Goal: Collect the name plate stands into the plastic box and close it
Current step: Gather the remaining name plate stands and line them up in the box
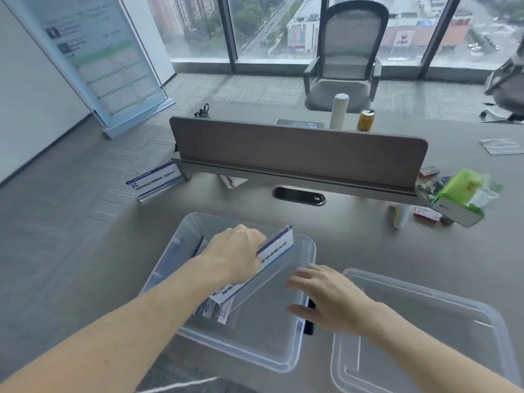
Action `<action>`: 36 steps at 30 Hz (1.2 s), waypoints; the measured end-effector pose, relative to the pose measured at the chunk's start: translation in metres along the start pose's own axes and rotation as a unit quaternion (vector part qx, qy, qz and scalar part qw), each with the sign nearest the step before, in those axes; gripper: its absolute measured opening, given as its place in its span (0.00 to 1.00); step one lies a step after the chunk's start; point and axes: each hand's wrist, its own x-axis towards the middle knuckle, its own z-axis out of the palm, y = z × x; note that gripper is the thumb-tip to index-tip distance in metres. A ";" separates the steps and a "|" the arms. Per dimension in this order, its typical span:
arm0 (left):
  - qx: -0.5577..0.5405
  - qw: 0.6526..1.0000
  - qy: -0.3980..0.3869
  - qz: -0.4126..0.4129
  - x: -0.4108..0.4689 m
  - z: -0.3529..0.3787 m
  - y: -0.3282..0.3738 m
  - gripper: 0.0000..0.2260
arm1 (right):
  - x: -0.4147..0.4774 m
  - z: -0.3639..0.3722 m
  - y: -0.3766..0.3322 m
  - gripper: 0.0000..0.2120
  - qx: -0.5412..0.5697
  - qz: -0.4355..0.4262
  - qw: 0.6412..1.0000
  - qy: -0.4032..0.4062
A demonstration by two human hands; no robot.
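Curled fingers of the left hand (235, 252) grip a name plate stand (276, 252) by its upper edge, the thumb pressed against the printed face and the other fingers hidden behind the back of the hand. This clear stand with a blue-and-white card is tilted, its lower end down inside the plastic box (232, 350) and its upper end above the box's far rim. The right hand (326, 296) is at the box's right rim with its fingers (307, 275) straight and slightly spread, holding nothing; whether they touch the rim cannot be told. Its thumb lies close to a black latch (309, 326) on that rim. More stands (218, 309) lie in the bottom of the box under the held one. The box sits near the front edge of the tabletop (368, 236), and a clear lid (425, 336) lies just beside it on the right. One more card stand (154, 180) is upright at the tabletop's far-left corner, next to the end of the brown divider panel (297, 146).
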 end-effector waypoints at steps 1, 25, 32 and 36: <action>-0.005 1.000 -0.006 -0.011 -0.001 0.012 -0.001 0.11 | 0.001 0.010 -0.001 0.17 -0.019 -0.028 0.999 -0.017; -0.096 0.981 -0.027 -0.168 0.042 0.192 -0.021 0.14 | 0.015 0.103 0.017 0.16 -0.111 -0.083 0.990 0.007; -0.061 0.982 -0.053 -0.169 0.039 0.190 -0.033 0.07 | 0.015 0.103 0.015 0.16 -0.118 -0.079 0.990 0.009; -0.029 0.982 -0.059 -0.177 0.039 0.186 -0.044 0.05 | 0.014 0.104 0.014 0.16 -0.119 -0.075 0.990 0.011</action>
